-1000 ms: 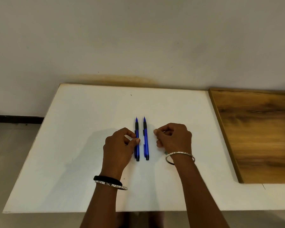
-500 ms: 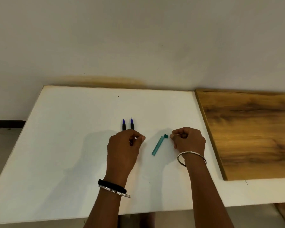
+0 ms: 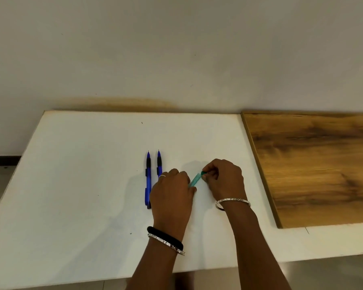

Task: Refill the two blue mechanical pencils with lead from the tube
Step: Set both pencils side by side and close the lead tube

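Note:
Two blue mechanical pencils lie side by side on the white table [image 3: 82,185], tips pointing away from me. The left pencil [image 3: 148,181] is in full view. My left hand [image 3: 172,193] covers the lower half of the right pencil [image 3: 159,164]. A teal lead tube [image 3: 195,180] sits between my hands, slanted up to the right. My left hand grips its lower end. The fingers of my right hand [image 3: 224,178] pinch its darker green cap [image 3: 203,173] at the upper end. I cannot tell if the tube rests on the table.
A brown wooden board [image 3: 314,164] lies on the table's right side, close to my right wrist. A pale wall rises behind the table's far edge. Grey floor shows past the left edge.
My left hand left the pencils and moved right onto the lower end of the tube. My right hand closed on the cap. The pencils now show more of their length.

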Demonstrator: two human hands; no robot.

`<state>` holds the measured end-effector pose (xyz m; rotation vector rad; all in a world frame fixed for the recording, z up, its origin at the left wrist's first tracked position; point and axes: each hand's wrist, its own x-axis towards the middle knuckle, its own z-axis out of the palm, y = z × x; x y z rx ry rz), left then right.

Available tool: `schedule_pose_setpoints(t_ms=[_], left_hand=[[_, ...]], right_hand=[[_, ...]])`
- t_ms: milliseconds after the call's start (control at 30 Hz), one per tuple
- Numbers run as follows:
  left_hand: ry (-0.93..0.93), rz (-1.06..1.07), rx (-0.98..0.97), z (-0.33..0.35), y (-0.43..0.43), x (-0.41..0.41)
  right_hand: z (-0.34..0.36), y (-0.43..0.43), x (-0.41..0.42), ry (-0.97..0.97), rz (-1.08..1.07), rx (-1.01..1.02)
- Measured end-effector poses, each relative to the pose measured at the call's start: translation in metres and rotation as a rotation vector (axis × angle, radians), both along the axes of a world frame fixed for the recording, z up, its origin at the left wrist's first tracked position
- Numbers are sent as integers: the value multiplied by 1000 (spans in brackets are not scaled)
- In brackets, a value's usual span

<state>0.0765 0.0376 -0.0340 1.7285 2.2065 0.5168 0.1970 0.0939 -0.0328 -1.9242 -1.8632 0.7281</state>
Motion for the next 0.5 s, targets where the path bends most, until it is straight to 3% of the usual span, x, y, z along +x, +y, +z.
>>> schedule_pose_setpoints(t_ms=[500], left_hand=[[-206, 50, -72, -4, 2, -4]], right_hand=[[0, -3, 5, 63, -99, -49]])
